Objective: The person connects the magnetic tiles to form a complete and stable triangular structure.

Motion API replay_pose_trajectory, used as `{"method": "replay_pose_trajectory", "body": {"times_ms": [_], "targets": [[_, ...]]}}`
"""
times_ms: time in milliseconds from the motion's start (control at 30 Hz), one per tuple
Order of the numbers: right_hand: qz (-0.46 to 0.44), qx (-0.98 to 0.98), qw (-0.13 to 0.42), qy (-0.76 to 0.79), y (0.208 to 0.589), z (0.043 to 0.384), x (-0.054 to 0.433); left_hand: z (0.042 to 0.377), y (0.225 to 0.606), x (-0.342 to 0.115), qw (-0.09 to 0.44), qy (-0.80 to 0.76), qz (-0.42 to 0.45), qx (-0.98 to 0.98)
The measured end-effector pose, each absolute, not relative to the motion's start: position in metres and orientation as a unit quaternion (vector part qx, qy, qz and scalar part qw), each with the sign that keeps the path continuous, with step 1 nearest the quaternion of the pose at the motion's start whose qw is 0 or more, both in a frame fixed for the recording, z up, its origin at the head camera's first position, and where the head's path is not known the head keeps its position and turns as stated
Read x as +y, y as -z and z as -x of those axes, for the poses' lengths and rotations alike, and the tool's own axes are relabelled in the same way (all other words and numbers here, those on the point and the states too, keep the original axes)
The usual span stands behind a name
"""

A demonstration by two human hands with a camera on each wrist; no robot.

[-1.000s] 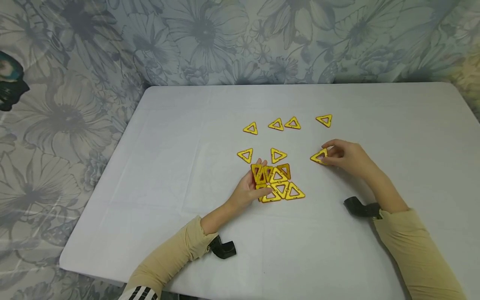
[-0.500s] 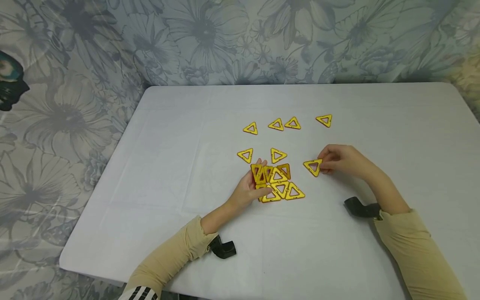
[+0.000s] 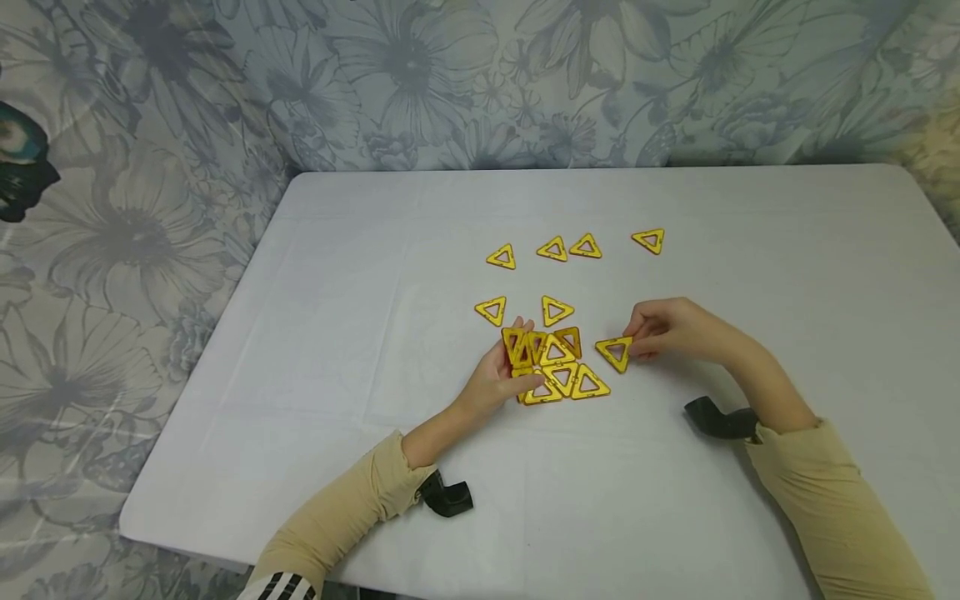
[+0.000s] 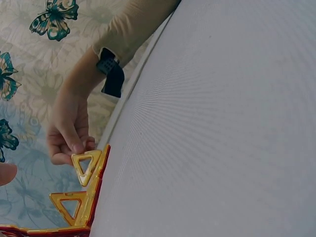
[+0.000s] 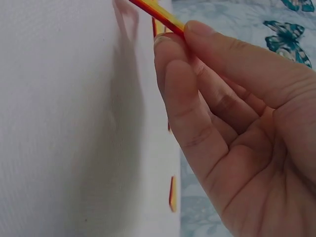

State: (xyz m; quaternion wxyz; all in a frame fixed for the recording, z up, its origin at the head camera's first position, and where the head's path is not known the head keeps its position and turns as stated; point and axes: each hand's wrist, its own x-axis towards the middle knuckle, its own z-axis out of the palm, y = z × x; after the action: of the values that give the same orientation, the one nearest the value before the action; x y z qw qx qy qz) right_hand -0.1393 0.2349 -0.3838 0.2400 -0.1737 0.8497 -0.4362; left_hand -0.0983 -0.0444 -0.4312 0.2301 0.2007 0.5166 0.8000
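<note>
My left hand (image 3: pixel 489 385) grips a joined cluster of yellow triangular magnetic tiles (image 3: pixel 575 379), thumb in front and fingers mostly hidden behind. Part of the cluster lies flat and part stands up. Just to its right, my right hand (image 3: pixel 686 333) pinches a single triangular magnetic tile (image 3: pixel 607 355) between thumb and fingers. In the right wrist view that tile (image 5: pixel 163 16) appears edge-on, yellow with a red side. A small gap separates it from the cluster in the head view. The left wrist view shows the cluster's upright tiles (image 4: pixel 58 200) at lower left.
Several loose triangular tiles lie beyond the hands, including a far right one (image 3: pixel 658 242), a far left one (image 3: pixel 510 262) and a nearer one (image 3: pixel 547 312). The white table (image 3: pixel 337 333) has a back edge against a flowered cloth (image 3: pixel 412 75).
My right hand has moved toward me and left with the pinched tile, which has turned and come closer to the cluster. My left hand and the cluster stay in place.
</note>
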Motion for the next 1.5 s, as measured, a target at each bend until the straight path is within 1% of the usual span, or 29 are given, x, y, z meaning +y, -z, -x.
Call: {"method": "replay_pose_trajectory", "body": {"times_ms": [267, 733, 1100, 1500], "targets": [[0.206, 0.857, 0.247, 0.403, 0.379, 0.134, 0.224, 0.098, 0.43, -0.045, 0.229, -0.799, -0.196, 0.521], [0.252, 0.866, 0.22, 0.371, 0.377, 0.129, 0.214, 0.098, 0.43, -0.044, 0.231, -0.799, -0.191, 0.522], [0.266, 0.881, 0.193, 0.341, 0.373, 0.123, 0.203, 0.098, 0.428, -0.044, 0.229, -0.798, -0.191, 0.523], [0.288, 0.89, 0.186, 0.301, 0.37, 0.118, 0.196, 0.098, 0.429, -0.044, 0.226, -0.796, -0.194, 0.527]]}}
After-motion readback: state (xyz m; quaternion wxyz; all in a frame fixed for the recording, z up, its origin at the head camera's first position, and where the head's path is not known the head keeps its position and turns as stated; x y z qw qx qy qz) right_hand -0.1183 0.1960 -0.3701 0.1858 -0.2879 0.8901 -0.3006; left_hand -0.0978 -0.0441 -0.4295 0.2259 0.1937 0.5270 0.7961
